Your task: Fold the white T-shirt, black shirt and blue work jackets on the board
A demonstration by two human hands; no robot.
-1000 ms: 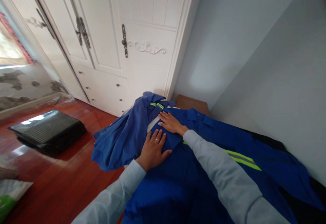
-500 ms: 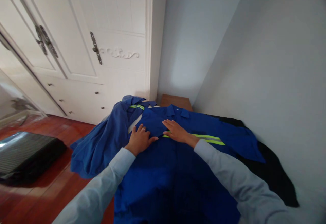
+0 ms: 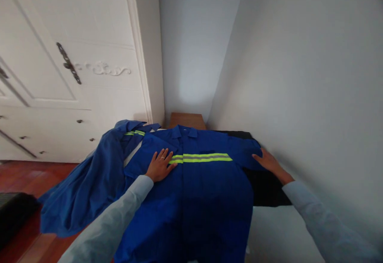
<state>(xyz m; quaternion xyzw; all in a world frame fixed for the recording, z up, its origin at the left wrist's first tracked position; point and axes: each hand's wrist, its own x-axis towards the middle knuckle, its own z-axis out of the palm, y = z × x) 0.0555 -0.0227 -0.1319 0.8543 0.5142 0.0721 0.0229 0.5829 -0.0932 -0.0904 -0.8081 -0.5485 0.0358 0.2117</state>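
Observation:
A blue work jacket (image 3: 209, 187) with a collar and a yellow-green and grey reflective stripe (image 3: 206, 158) lies spread face up. My left hand (image 3: 160, 165) rests flat on its left chest beside the stripe, fingers spread, a ring on one finger. At the far right, my right hand (image 3: 267, 162) closes on the end of the jacket's sleeve (image 3: 245, 151), thumb on top and the other fingers partly hidden. Black cloth (image 3: 266, 187) lies under that sleeve. A second blue garment (image 3: 89, 191) with similar stripes is heaped at the left, hanging over the edge.
A white wardrobe (image 3: 104, 23) with dark handles stands at the back left. The grey wall (image 3: 299, 55) rises close by my right arm. Behind the collar is a brown wooden piece (image 3: 187, 120). A dark case-like object (image 3: 18, 211) sits on the reddish wooden floor (image 3: 60, 175).
My right hand has gone from the jacket's chest to the sleeve end on the right. The sleeve and black cloth have shifted, baring a white surface. The view has turned right.

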